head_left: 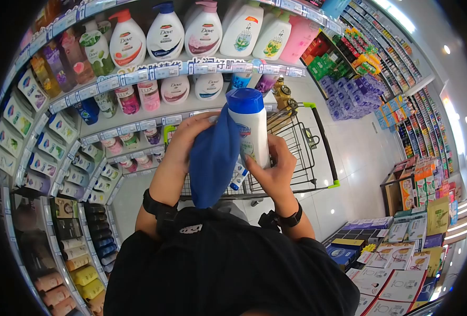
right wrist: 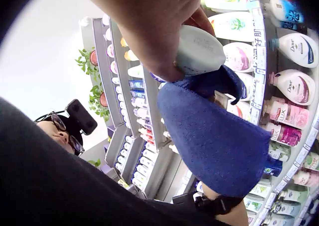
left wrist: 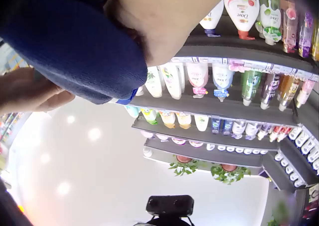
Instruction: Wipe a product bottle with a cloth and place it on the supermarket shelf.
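In the head view, a white body-wash bottle [head_left: 255, 139] with a blue cap stands upright over the shopping cart. My right hand [head_left: 276, 171] grips its lower side, the thumb across the front and the fingers behind. My left hand [head_left: 189, 138] holds a dark blue cloth [head_left: 212, 163] against the bottle's left side, and the cloth hangs down past the wrist. Much of the left hand's fingers is hidden by the cloth. From the right wrist view, the bottle's pale base [right wrist: 201, 50] faces the camera, with the cloth [right wrist: 214, 136] draped beside it.
The wire cart [head_left: 307, 152] with green corners is right below the hands. Shelves of pump bottles [head_left: 165, 34] curve around the front and left. Boxed goods [head_left: 391, 284] are stacked at the lower right, and purple packs [head_left: 349, 97] stand farther back.
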The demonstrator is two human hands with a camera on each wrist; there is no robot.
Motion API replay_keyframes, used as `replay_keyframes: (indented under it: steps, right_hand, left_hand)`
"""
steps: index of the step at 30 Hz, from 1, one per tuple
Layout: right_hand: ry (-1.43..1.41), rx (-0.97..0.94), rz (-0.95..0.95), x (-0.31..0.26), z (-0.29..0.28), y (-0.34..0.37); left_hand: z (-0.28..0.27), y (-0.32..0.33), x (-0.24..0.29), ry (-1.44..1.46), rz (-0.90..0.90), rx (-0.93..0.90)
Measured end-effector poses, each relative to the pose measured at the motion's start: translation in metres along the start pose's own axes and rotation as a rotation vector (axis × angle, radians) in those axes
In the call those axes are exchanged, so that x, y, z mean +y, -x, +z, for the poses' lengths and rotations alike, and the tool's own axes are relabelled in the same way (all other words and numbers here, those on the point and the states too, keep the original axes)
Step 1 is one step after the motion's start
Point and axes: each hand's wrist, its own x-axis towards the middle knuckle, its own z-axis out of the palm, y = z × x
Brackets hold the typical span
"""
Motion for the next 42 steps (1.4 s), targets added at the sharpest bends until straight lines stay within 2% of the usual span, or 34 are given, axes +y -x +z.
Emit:
replay_keyframes:
  steps: [4, 5, 8, 11, 14, 18, 21, 25, 26, 28, 30, 34, 37, 40, 42]
  right_hand:
    - [0.102, 0.065, -0.055, -0.001, 0.000, 0.003]
    - [0.138, 0.078, -0.067, -0.002, 0.000, 0.004]
    - [0.462, 0.185, -0.357, -0.010, 0.001, 0.000]
    - [0.541, 0.252, -0.521, -0.009, 0.002, -0.001]
    - [0.560, 0.250, -0.530, -0.014, 0.001, 0.001]
    - [0.537, 0.255, -0.600, -0.009, 0.003, 0.004]
    - [0.483, 0.243, -0.611, -0.005, 0.006, 0.007]
    - [0.462, 0.190, -0.506, -0.001, 0.010, 0.013]
    - [0.412, 0.172, -0.462, -0.002, 0.012, 0.014]
    - [0.310, 0.136, -0.379, -0.004, 0.015, 0.015]
    - [0.238, 0.049, -0.221, -0.006, 0.015, 0.019]
    - [-0.037, -0.041, 0.033, -0.002, 0.022, 0.021]
    - [-0.039, -0.021, -0.005, 0.000, 0.024, 0.019]
    - [-0.161, 0.004, 0.084, 0.007, 0.027, 0.017]
    - [-0.089, -0.007, 0.087, 0.009, 0.023, 0.015]
  left_hand:
    - [0.004, 0.009, 0.001, 0.075, -0.001, -0.118]
    - [0.007, 0.011, 0.002, 0.012, 0.033, -0.115]
    - [0.015, 0.017, 0.000, -0.149, 0.094, -0.115]
    - [0.007, 0.018, -0.003, -0.236, 0.085, -0.123]
    - [0.004, 0.022, -0.006, -0.278, 0.078, -0.087]
    - [-0.004, 0.022, -0.012, -0.318, 0.178, -0.140]
    - [0.010, 0.022, -0.008, -0.343, 0.224, -0.219]
    - [0.009, 0.020, -0.010, -0.460, 0.338, -0.147]
    - [0.006, 0.017, -0.011, -0.547, 0.388, -0.147]
    - [0.006, 0.014, -0.015, -0.544, 0.457, -0.107]
    - [-0.005, 0.010, -0.023, -0.541, 0.513, -0.070]
    - [0.006, 0.012, -0.021, -0.374, 0.380, 0.099]
    - [0.011, 0.009, -0.018, -0.394, 0.481, 0.067]
    - [0.005, 0.012, -0.011, -0.395, 0.369, -0.029]
    - [-0.003, 0.011, -0.004, -0.366, 0.300, -0.074]
